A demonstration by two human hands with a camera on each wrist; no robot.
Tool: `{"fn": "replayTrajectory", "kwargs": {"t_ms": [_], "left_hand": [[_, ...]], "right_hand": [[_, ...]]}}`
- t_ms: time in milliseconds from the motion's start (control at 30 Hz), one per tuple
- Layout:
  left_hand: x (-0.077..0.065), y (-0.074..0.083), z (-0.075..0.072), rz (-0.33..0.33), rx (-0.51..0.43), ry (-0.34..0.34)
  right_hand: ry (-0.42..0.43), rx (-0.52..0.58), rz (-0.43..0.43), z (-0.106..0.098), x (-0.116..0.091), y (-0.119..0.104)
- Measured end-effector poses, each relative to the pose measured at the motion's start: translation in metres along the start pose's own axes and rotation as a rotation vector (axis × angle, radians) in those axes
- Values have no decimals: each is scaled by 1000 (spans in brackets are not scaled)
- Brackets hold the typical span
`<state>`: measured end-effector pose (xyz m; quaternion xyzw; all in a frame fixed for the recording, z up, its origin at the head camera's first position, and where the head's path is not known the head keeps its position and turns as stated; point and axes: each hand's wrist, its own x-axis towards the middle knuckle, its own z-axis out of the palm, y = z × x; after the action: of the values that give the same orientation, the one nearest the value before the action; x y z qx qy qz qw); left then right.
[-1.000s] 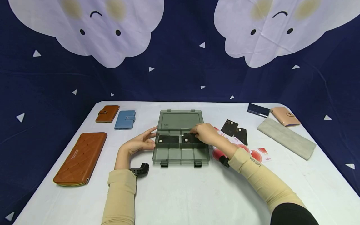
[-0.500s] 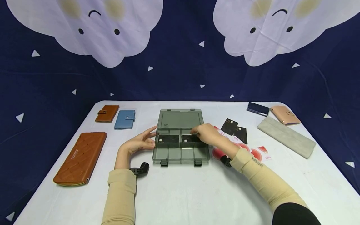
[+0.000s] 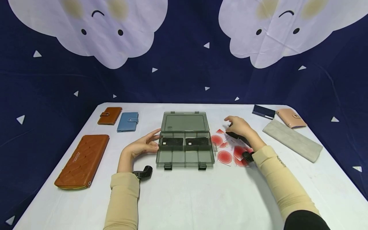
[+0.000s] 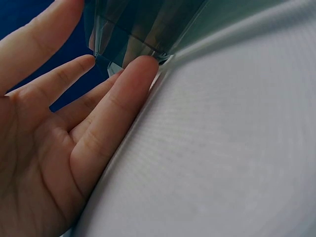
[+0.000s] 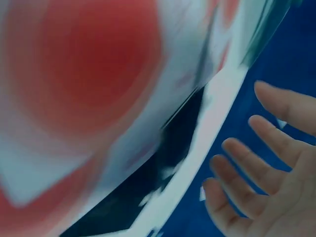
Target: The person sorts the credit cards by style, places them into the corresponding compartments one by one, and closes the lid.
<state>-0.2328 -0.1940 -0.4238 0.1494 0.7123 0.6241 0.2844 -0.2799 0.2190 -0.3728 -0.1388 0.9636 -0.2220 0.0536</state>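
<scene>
A clear grey plastic box [image 3: 185, 158] with its lid raised stands mid-table. One black card [image 3: 171, 142] lies in its upper-left compartment, and another black card [image 3: 197, 141] lies in the upper-right. My left hand [image 3: 141, 146] is at the box's left side, its fairly straight fingers touching the wall; the left wrist view shows a fingertip [image 4: 140, 66] right at the lower edge. To the right of the box, my right hand [image 3: 241, 127] hovers over loose black cards [image 3: 234, 135], partly hidden beneath it. Its fingers are spread and hold nothing in the right wrist view.
White cards with red circles [image 3: 224, 157] spread right of the box. On the left lie a brown long wallet [image 3: 83, 161], a small brown wallet [image 3: 110, 115] and a blue wallet [image 3: 127, 122]. At right are a grey cloth pouch [image 3: 291, 140], dark case [image 3: 263, 111] and pink wallet [image 3: 291, 118].
My right hand has left the upper-right compartment, where the black card stays, and moved right over the loose black cards. The left hand has kept its place.
</scene>
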Motion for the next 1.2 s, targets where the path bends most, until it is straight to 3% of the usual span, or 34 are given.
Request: {"fn": "replayTrajectory", "kwargs": {"t_ms": [200, 367, 667, 967, 1133, 1200], "left_hand": [[0, 0, 0, -5, 3, 4], [0, 0, 0, -6, 4, 6], [1, -2, -1, 0, 11, 3], [1, -2, -1, -3, 12, 9], [0, 0, 0, -1, 15, 10], [0, 0, 0, 0, 16, 7]], "right_hand": [[-129, -27, 177, -7, -4, 30], [-167, -35, 249, -6, -3, 38], [-119, -39, 287, -4, 2, 41], [-25, 27, 258, -2, 3, 38], [-2, 113, 218, 1, 4, 38], [13, 200, 184, 2, 4, 39]]}}
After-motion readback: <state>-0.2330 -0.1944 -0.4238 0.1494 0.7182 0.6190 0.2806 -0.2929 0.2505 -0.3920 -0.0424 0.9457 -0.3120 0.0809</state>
